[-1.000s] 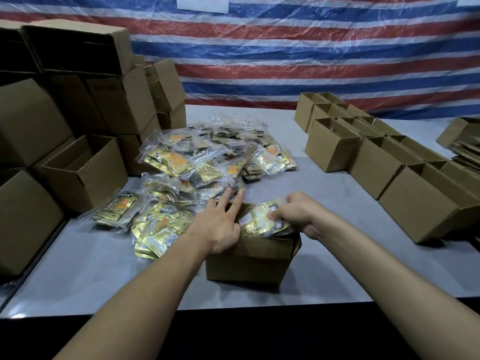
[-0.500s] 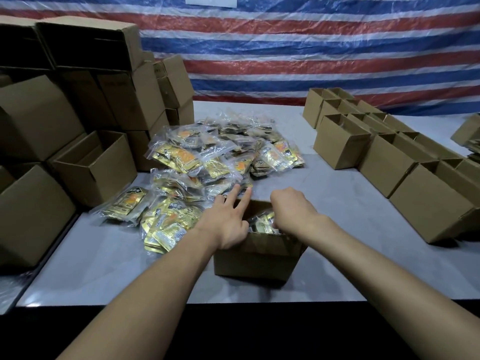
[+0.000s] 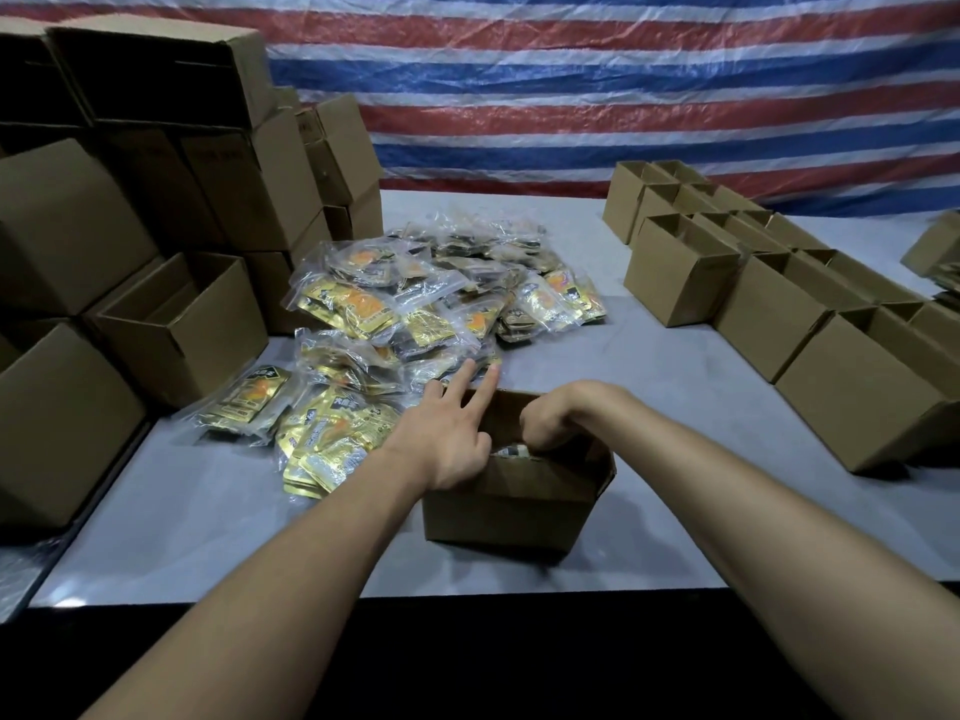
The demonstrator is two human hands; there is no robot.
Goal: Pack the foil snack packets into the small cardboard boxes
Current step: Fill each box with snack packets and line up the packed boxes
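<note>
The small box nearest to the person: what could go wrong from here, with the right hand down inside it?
1. The right hand reaches down inside the small box; too much force could crush or burst a packet there.
2. The left hand lies at the box's left rim with two fingers straight, perhaps not gripping, so the box may slide toward the near edge of the table.

The fingertips of the right hand (image 3: 557, 415) are lying out of sight inside the small box (image 3: 514, 506), so nothing is telling whether they are pinching anything. Beneath them, only a sliver of a packet (image 3: 511, 451) is showing. Right of that hand, blurred boxes (image 3: 933, 246) are running off the edge.
</note>
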